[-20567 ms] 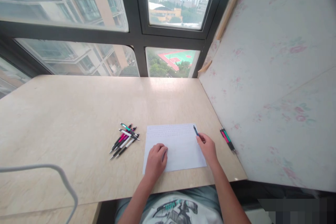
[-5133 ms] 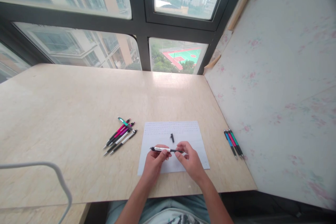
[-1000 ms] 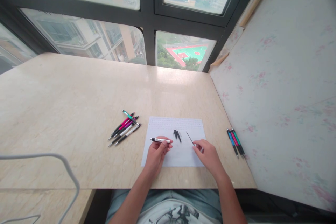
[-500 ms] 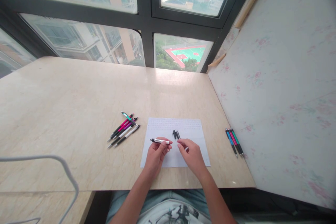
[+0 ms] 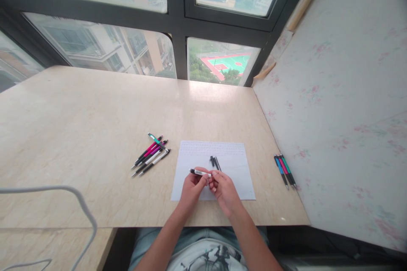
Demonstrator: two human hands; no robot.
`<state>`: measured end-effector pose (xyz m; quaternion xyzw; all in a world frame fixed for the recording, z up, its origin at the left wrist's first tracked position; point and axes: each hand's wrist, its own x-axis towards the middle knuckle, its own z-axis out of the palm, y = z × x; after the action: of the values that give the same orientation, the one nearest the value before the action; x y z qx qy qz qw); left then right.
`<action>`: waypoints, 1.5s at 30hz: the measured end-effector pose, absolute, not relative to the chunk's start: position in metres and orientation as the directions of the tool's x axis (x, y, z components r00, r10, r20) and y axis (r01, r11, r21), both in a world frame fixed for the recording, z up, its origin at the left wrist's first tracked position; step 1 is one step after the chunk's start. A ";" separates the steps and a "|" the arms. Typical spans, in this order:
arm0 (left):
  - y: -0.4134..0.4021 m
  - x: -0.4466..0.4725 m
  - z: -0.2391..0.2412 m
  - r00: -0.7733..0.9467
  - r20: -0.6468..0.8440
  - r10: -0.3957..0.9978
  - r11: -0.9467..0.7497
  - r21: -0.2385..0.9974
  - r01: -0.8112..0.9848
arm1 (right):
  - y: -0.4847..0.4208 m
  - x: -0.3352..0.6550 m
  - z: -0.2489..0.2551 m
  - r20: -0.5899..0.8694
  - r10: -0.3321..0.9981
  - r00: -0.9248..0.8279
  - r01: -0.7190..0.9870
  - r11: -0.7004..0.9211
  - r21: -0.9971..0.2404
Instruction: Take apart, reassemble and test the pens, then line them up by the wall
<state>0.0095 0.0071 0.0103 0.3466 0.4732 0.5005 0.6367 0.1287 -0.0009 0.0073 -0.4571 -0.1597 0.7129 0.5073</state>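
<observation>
My left hand [image 5: 193, 186] is closed on a white and black pen barrel [image 5: 199, 172], held level above a white sheet of paper [image 5: 237, 166]. My right hand [image 5: 223, 186] is pinched at the barrel's right end, touching the left hand; what its fingers hold is hidden. Small black pen parts [image 5: 214, 161] lie on the paper just beyond the hands.
A heap of several pens [image 5: 151, 155] lies left of the paper. Three pens [image 5: 284, 170] lie side by side near the right wall [image 5: 343, 106]. The beige table [image 5: 95, 110] runs up to a window. A grey wire frame [image 5: 63, 203] sits at the near left.
My right hand came in from the right, away from the thin black refill, and now meets the left hand at the barrel's end. The barrel moved slightly right.
</observation>
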 end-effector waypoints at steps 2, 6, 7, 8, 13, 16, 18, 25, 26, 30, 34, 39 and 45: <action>0.007 0.010 0.011 0.064 -0.256 0.965 0.263 0.920 -0.291 | -0.001 0.130 0.008 -0.494 0.866 -0.073 -0.594 -0.436 -0.676; 0.007 0.010 0.008 0.108 -0.257 0.960 0.277 0.922 -0.269 | -0.003 0.130 0.009 -0.502 0.862 -0.071 -0.602 -0.439 -0.667; 0.007 0.009 0.007 0.106 -0.252 0.962 0.272 0.926 -0.261 | -0.003 0.130 0.009 -0.503 0.861 -0.071 -0.600 -0.440 -0.668; 0.007 0.009 0.006 0.099 -0.248 0.964 0.266 0.930 -0.253 | -0.003 0.130 0.009 -0.503 0.861 -0.071 -0.599 -0.440 -0.669; 0.007 0.007 0.005 0.094 -0.253 0.963 0.269 0.929 -0.254 | -0.005 0.130 0.010 -0.506 0.859 -0.081 -0.607 -0.445 -0.658; 0.007 0.006 0.003 0.093 -0.258 0.962 0.274 0.929 -0.249 | -0.005 0.129 0.009 -0.497 0.865 -0.071 -0.581 -0.441 -0.684; 0.008 0.005 0.002 0.074 -0.256 0.964 0.266 0.932 -0.245 | -0.005 0.131 0.009 -0.470 0.882 -0.045 -0.521 -0.422 -0.742; 0.011 0.005 0.001 0.041 -0.278 0.960 0.272 0.884 -0.380 | 0.011 0.171 0.006 -0.091 0.960 0.264 0.311 -0.174 -0.934; 0.011 0.006 0.001 0.045 -0.280 0.959 0.275 0.879 -0.390 | 0.015 0.176 0.005 -0.021 0.963 0.269 0.422 -0.138 -0.896; 0.010 0.006 0.001 0.060 -0.267 0.962 0.269 0.882 -0.386 | 0.029 0.183 -0.003 0.088 0.977 0.196 0.620 -0.054 -0.783; 0.010 0.005 -0.001 0.068 -0.253 0.965 0.261 0.898 -0.354 | 0.034 0.181 -0.006 0.088 0.985 0.151 0.643 -0.030 -0.765; 0.010 0.006 -0.002 0.101 -0.220 0.970 0.241 0.919 -0.313 | 0.027 0.181 0.002 0.035 0.987 0.160 0.536 -0.057 -0.842; 0.008 0.004 -0.003 0.184 -0.208 0.961 0.246 0.944 -0.220 | 0.010 0.160 0.027 -0.033 0.999 -0.013 0.349 -0.026 -0.937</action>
<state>0.0044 0.0075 -0.0032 0.4126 0.4486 0.4545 0.6496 0.1597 0.0099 0.0270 -0.5834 -0.5780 0.4154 0.3911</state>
